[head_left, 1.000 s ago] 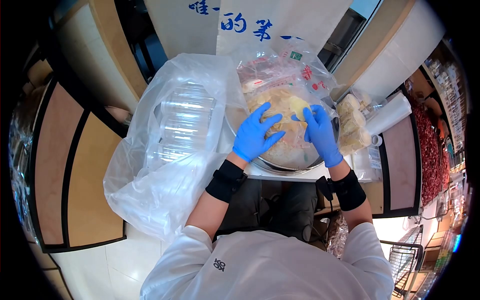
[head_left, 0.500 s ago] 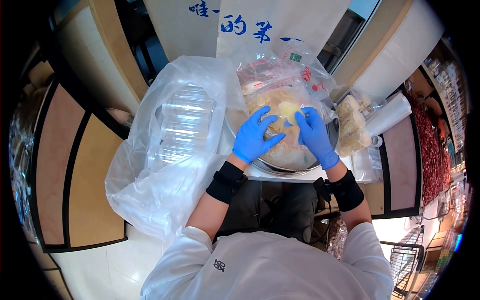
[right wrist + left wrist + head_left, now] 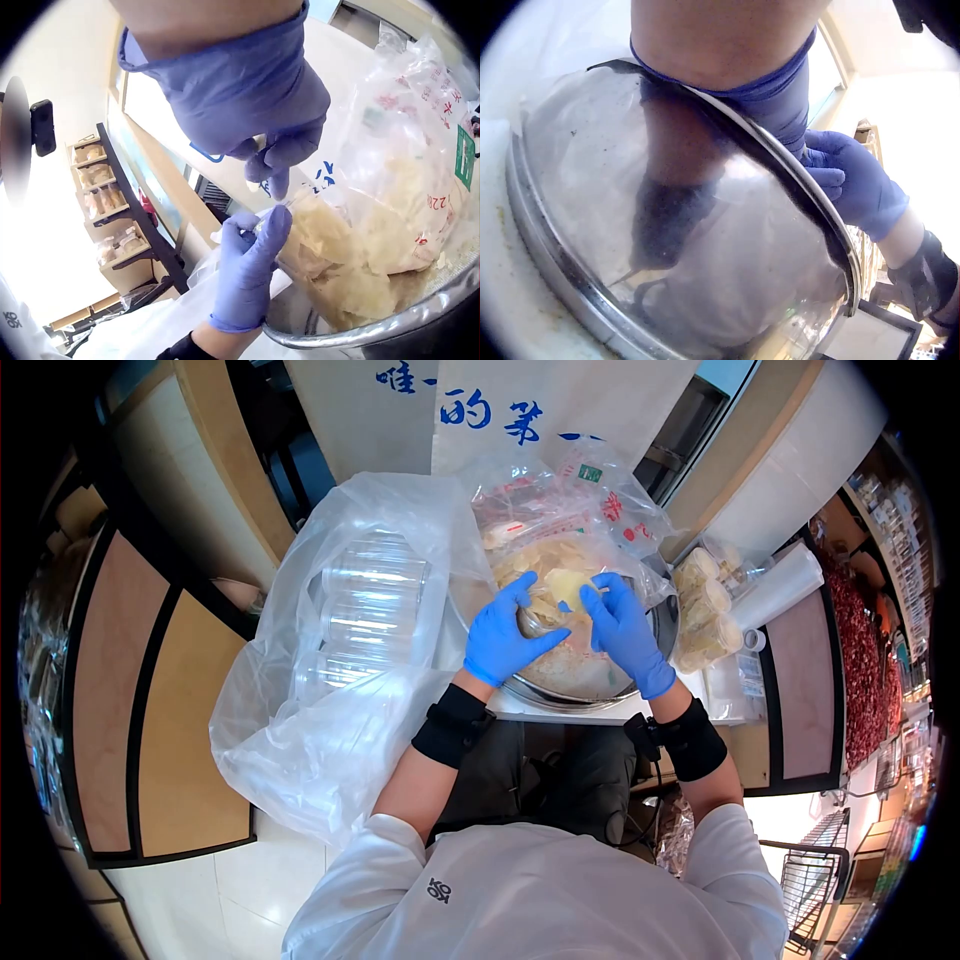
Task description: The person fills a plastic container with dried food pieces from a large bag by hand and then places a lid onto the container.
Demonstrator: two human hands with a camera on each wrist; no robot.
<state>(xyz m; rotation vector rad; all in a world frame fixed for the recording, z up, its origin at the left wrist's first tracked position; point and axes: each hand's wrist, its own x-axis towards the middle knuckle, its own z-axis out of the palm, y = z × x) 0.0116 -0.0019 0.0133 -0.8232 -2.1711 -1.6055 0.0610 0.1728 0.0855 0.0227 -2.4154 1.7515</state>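
My blue-gloved left hand [image 3: 498, 642] curves its thumb and fingers round a clear plastic jar [image 3: 541, 624], mostly hidden by the glove, over a metal basin [image 3: 575, 705]. Close on its right, my blue-gloved right hand [image 3: 632, 638] pinches a thin pale-yellow slice [image 3: 567, 586] near the jar's mouth. Similar pale slices [image 3: 352, 289] lie heaped in the basin, partly in a printed clear bag [image 3: 409, 180]. The left wrist view shows mainly the shiny outer wall of the basin [image 3: 727, 277], with the left glove behind its rim.
Left of the basin, a large translucent bag [image 3: 300, 760] holds stacked clear jars [image 3: 375, 595]. Several filled jars [image 3: 708, 605] stand on the right, beside a roll of clear plastic [image 3: 785, 585]. A white panel with blue writing [image 3: 560, 395] rises behind.
My right hand has moved left toward the left hand, bringing the pale slice closer to the jar. The left hand's fingers have drawn in slightly while it stays nearly in place.
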